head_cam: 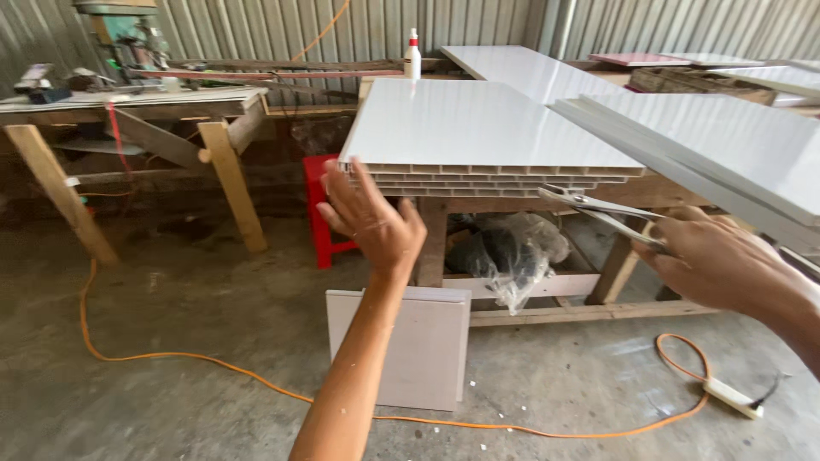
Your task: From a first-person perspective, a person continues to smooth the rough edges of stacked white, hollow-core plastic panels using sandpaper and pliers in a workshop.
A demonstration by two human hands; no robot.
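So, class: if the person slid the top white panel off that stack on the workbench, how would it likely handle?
The top white panel probably feels light for its size, since the stack's edge shows hollow cells. Its glossy face suggests it would slide easily over the panel beneath. Being broad and thin, it may flex somewhat if lifted from one edge by the left hand alone.

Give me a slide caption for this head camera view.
Left hand open against stacked white hollow-core plastic panels; right hand holding metal pliers near their edge.
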